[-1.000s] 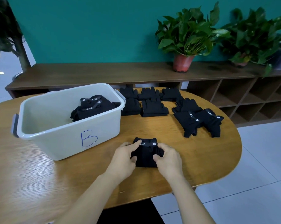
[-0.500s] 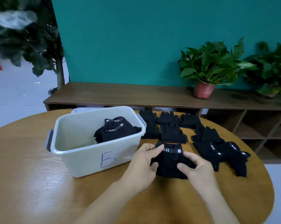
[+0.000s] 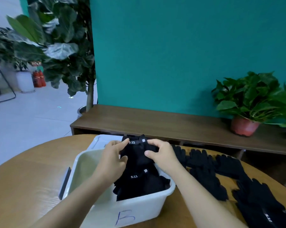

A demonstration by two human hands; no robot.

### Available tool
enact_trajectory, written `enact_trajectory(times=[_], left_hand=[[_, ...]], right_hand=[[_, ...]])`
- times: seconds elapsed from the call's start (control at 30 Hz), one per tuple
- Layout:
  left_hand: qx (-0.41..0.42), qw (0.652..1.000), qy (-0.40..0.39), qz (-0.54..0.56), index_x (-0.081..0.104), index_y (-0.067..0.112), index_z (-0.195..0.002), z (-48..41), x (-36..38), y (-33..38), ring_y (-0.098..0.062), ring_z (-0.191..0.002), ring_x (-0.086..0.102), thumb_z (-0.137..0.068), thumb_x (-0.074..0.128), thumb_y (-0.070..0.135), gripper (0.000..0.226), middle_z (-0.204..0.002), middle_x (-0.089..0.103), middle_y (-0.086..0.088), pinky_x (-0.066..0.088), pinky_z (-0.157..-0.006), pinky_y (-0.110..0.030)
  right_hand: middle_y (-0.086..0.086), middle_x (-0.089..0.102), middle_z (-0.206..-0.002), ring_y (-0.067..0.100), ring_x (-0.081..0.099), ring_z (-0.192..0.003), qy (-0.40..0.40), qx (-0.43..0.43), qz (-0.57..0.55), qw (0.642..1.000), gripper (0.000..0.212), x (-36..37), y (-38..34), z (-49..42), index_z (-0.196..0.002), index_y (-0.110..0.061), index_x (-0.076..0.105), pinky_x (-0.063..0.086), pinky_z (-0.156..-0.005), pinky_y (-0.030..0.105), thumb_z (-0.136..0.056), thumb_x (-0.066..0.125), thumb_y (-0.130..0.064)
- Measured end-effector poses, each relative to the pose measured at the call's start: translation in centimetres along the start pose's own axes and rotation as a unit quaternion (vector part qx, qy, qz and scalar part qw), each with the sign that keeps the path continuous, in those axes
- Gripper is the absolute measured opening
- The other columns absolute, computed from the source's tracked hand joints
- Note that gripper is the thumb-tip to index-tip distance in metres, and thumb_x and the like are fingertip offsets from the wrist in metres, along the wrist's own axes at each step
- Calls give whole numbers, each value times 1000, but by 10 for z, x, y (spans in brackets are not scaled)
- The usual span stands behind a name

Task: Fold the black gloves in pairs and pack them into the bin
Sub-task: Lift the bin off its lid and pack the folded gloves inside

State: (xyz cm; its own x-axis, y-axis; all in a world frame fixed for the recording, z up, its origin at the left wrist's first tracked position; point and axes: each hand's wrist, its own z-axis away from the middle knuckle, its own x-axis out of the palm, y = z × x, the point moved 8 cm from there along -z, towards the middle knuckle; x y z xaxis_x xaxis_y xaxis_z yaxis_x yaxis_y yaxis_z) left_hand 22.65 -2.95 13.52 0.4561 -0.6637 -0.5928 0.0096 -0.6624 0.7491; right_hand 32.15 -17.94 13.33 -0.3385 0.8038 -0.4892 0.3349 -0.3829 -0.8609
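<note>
We see the left hand (image 3: 112, 160) and right hand (image 3: 162, 155) pinching a folded black glove pair (image 3: 137, 155), white "5.11" lettering showing, over the bin (image 3: 139, 209).

The bin's (image 3: 83, 163) left half shows bare white floor, room to reach down. Packed gloves (image 3: 139, 183) fill its right half to the rim. Above them the left hand (image 3: 112, 160) and right hand (image 3: 163, 155) grip a folded pair (image 3: 137, 152). Loose gloves (image 3: 204, 162) crowd the surface (image 3: 23, 178) right of the bin.

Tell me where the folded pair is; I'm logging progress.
Head view, centre: left hand and right hand hold the folded pair over the white bin, above packed gloves.
</note>
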Motion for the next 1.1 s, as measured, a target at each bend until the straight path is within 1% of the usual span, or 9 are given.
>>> enact_trajectory(times=[0.07,0.17,0.37,0.53,0.63,0.77,0.83,0.93,1.1], left_hand=[[-21,1000,-11,5,50,22,-144,-3,7,-17,-2,-101,54,-91,57,-2,59,-111,51,12,33,-79,2],[-41,999,-28,3,51,22,-144,-5,17,-34,0,-98,56,-90,58,-1,60,-107,53,10,35,-77,-2],[-33,997,-69,-27,46,25,-146,-11,29,-37,-14,-104,55,-92,56,2,60,-107,52,1,34,-79,-11],[-25,986,-162,-38,40,26,-150,-11,41,-39,-11,-110,51,-101,52,16,53,-122,46,1,33,-89,-11],[48,980,-160,-107,39,29,-151,-10,35,-33,-6,-132,30,-103,45,31,48,-147,29,5,20,-103,-11],[163,929,-212,-255,30,33,-154,-6,44,-23,-9,-151,3,-80,1,60,84,-165,9,8,1,-111,-16],[159,912,-249,-284,16,35,-157,-4,55,-32,4,-146,-14,-75,-9,59,89,-165,-2,12,-14,-107,-10],[130,904,-274,-301,3,36,-158,-4,65,-42,5,-144,-19,-101,7,46,57,-165,-8,11,-18,-110,-16],[105,897,-298,-308,-1,37,-157,-4,69,-47,4,-147,-17,-109,19,30,53,-164,-9,13,-19,-115,-27]], right_hand=[[-20,71,-99,1,65,-97,-13,-22,45,999,31,8,6,-4,-108,-35,70,51,-96,35,-88,67,-12],[-17,67,-113,6,53,-113,-17,-61,193,979,30,7,13,-7,-122,-38,65,32,-108,32,-95,58,-27],[-22,60,-103,5,34,-105,24,-175,295,939,25,-5,3,9,-117,-31,68,14,-95,24,-94,63,-23],[-6,47,-112,11,3,-84,-37,-84,376,922,23,-3,5,12,-113,-34,70,19,-110,33,-100,53,-27],[-2,50,-116,15,-2,-73,-48,-77,433,897,22,-3,-2,15,-110,-26,68,16,-115,37,-101,49,-23],[-5,53,-123,16,8,-120,-47,-107,438,891,30,2,-1,11,-123,-29,54,11,-115,44,-96,50,-17],[-10,53,-128,23,16,-134,-78,-137,461,873,45,11,1,8,-135,-32,47,7,-113,49,-95,48,-11],[-7,54,-126,30,13,-130,-129,-118,494,852,45,17,7,5,-135,-28,50,3,-114,55,-97,41,-6],[8,42,-141,15,-2,-118,-154,-84,482,859,51,17,6,6,-142,-31,46,-3,-117,53,-99,38,-4]])
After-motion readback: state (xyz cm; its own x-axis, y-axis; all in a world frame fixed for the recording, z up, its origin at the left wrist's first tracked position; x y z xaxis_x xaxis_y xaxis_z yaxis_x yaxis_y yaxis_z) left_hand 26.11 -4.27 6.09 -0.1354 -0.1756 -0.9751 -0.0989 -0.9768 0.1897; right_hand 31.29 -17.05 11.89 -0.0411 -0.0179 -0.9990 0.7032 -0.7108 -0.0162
